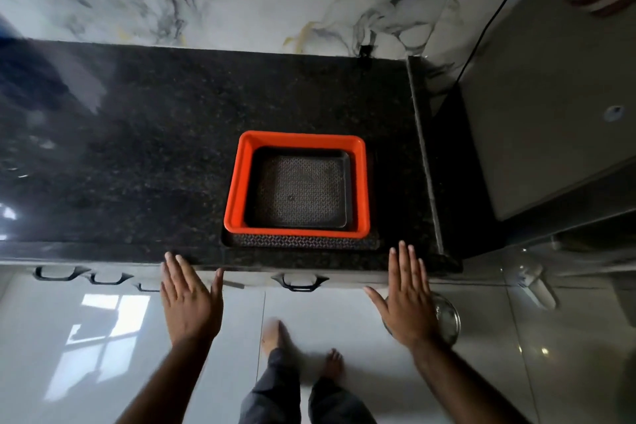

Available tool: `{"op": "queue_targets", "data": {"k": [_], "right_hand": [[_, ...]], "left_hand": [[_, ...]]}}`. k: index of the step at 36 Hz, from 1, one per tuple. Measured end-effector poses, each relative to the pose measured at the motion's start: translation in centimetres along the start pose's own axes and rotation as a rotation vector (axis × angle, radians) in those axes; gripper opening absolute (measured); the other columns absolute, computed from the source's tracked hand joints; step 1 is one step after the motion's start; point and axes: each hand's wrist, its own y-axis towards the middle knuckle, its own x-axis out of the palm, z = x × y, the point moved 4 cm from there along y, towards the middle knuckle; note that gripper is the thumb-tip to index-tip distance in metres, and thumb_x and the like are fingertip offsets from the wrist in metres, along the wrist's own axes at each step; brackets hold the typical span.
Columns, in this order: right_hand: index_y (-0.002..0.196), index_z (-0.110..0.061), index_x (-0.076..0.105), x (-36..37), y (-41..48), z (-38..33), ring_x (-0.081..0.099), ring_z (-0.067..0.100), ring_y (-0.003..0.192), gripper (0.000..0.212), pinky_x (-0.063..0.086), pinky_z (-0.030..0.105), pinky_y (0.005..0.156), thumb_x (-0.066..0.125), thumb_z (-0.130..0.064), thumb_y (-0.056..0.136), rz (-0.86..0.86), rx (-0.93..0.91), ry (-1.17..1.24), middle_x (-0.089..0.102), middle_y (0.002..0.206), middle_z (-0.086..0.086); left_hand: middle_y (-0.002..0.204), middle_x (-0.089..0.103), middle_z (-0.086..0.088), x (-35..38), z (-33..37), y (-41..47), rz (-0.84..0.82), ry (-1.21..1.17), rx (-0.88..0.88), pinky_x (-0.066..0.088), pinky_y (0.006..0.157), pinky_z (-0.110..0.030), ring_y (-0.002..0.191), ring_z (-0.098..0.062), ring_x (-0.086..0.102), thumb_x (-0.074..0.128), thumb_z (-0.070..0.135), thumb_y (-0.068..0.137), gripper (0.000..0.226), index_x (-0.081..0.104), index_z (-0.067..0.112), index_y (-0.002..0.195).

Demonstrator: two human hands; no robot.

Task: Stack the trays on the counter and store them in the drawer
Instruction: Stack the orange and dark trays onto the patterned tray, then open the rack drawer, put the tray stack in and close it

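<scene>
Stacking looks done: trays nested, dark tray [301, 194] inside orange tray [296, 184] near the counter [137, 148] front edge; left hand [188, 299] and right hand [406, 296] hover before it, fingers spread, empty; drawer [298, 280] storage remains.

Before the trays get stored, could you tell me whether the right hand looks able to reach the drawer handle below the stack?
Probably yes: the right hand is open and empty, and the drawer handle sits just to its left under the counter edge, with nothing between them.
</scene>
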Motion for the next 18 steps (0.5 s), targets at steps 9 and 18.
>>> {"op": "queue_targets", "data": {"k": [9, 18], "right_hand": [[0.158, -0.006, 0.011, 2.2, 0.1, 0.9, 0.005, 0.034, 0.155, 0.099, 0.017, 0.055, 0.123, 0.037, -0.074, 0.091, 0.109, -0.070, 0.006, 0.004, 0.167, 0.016], [0.158, -0.006, 0.010, 2.4, 0.0, 1.0, 0.004, 0.033, 0.155, 0.099, 0.015, 0.055, 0.124, 0.035, -0.075, 0.091, 0.169, -0.073, 0.010, 0.004, 0.167, 0.016]], "left_hand": [[0.162, -0.013, -0.007, 11.7, 6.8, -11.5, -0.513, 0.137, 0.400, 0.004, 0.125, -0.036, 0.154, -0.026, -0.004, 0.029, 0.064, 0.090, 0.092, 0.004, 0.004, 0.156], [0.164, 0.018, -0.003, 14.0, 11.5, -6.9, -0.682, 0.394, 0.465, 0.021, 0.118, -0.060, 0.153, -0.020, 0.012, 0.060, 0.040, 0.080, 0.092, 0.013, 0.015, 0.155]]}}
